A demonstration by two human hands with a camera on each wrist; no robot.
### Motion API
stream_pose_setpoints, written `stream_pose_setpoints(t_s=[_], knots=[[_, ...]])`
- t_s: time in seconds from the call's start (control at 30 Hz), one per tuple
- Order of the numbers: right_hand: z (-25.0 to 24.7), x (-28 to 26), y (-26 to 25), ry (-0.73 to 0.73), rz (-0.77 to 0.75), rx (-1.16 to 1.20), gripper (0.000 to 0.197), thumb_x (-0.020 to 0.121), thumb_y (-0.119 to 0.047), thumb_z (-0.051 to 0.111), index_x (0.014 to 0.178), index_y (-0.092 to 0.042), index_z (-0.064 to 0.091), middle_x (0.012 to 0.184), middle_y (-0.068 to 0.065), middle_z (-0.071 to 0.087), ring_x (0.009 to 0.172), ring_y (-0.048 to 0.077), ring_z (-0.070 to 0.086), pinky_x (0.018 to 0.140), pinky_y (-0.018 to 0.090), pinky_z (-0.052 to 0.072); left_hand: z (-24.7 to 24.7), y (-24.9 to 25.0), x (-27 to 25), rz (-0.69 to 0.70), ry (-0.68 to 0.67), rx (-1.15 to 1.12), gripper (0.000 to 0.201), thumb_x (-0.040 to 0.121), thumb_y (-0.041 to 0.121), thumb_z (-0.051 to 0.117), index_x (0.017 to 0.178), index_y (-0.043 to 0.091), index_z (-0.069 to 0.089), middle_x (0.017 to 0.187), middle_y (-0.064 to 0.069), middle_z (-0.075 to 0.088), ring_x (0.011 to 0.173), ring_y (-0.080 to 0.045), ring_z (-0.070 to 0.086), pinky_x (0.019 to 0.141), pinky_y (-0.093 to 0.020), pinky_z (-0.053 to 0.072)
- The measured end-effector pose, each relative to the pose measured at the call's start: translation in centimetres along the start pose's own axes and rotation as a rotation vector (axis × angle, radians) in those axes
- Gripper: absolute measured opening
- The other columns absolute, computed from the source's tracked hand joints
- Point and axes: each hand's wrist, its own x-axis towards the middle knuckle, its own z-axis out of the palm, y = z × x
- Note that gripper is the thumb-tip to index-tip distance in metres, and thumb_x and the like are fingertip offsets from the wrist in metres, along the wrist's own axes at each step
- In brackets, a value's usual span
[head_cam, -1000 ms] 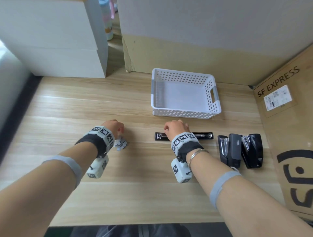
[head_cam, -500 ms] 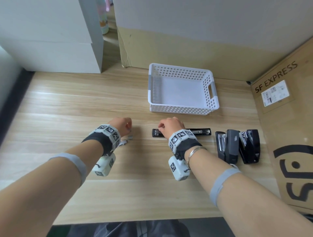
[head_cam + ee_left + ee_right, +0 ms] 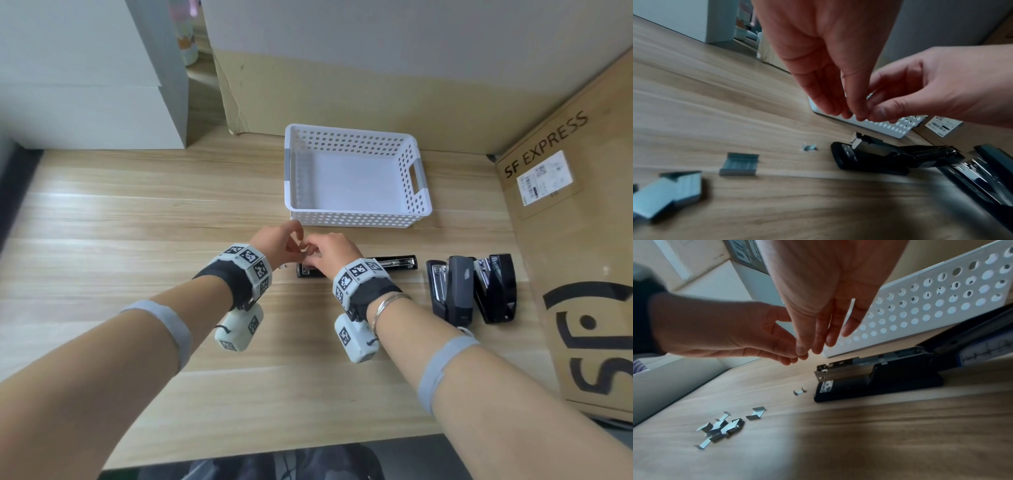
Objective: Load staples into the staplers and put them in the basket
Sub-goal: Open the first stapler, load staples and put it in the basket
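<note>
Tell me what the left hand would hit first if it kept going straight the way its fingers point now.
Most likely the right hand: the left hand already has its fingertips against the right hand's. Past them, roughly in line, stands the white basket; depth is unclear.

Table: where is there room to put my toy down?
Bare wood lies left of the white basket and along the near edge of the table. It's crowded by the staple pieces, the opened stapler under both hands, and two more staplers right.
</note>
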Motion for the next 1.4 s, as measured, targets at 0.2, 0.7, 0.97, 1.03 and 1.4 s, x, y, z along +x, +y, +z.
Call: stream_pose_setpoints(t_s=[0.2, 0.7, 0.97, 1.03, 1.4], knots=[[-0.7, -0.3, 0.9, -0.002, 0.043, -0.131, 0.019, 0.090, -0.031, 0.061, 0.106, -0.026, 0.069, 0.106, -0.003, 0.071, 0.102, 0.018, 0.063, 0.082, 0.029, 0.052, 0.4, 0.8, 0.5, 0.042, -0.017, 0.029, 0.032, 0.079, 0.020, 0.070, 0.105, 0.007, 0.056, 0.100, -0.007, 0.072, 0.086, -0.020, 0.066, 0.071, -0.029, 0.053], [0.4, -0.2, 1.7, 0.006, 0.041, -0.316, 0.015, 0.091, -0.030, 0.059, 0.101, -0.024, 0.071, 0.107, -0.002, 0.068, 0.112, 0.019, 0.052, 0.086, 0.032, 0.045, 0.5, -3.6, -0.1, -0.039, -0.042, 0.167, 0.023, 0.082, 0.011, 0.066, 0.104, 0.009, 0.064, 0.107, -0.007, 0.069, 0.095, -0.022, 0.065, 0.081, -0.024, 0.045], [0.0, 0.4, 1.7, -0.035, 0.155, -0.248, 0.021, 0.090, -0.037, 0.060, 0.103, -0.026, 0.072, 0.107, -0.003, 0.071, 0.112, 0.021, 0.056, 0.098, 0.035, 0.037, -1.2, -6.2, -1.2, -0.107, -0.011, 0.197, 0.020, 0.082, 0.008, 0.064, 0.102, 0.009, 0.064, 0.107, -0.007, 0.069, 0.091, -0.023, 0.063, 0.080, -0.024, 0.045], [0.3, 0.8, 1.5, -0.012, 0.179, -0.207, 0.021, 0.093, -0.034, 0.055, 0.100, -0.025, 0.072, 0.107, -0.002, 0.071, 0.112, 0.022, 0.058, 0.098, 0.036, 0.036, -1.4, -6.6, -1.4, -0.112, 0.005, 0.201, 0.019, 0.084, 0.005, 0.059, 0.102, 0.008, 0.065, 0.107, -0.007, 0.069, 0.091, -0.022, 0.062, 0.080, -0.024, 0.044], [0.6, 1.1, 1.4, -0.066, 0.216, -0.233, 0.021, 0.091, -0.033, 0.061, 0.109, -0.025, 0.067, 0.115, -0.002, 0.067, 0.119, 0.022, 0.052, 0.103, 0.038, 0.036, -1.5, -7.1, -3.0, -0.237, -0.221, 0.339, 0.034, 0.072, 0.020, 0.074, 0.104, 0.015, 0.061, 0.100, -0.001, 0.067, 0.094, -0.022, 0.061, 0.086, -0.034, 0.053]])
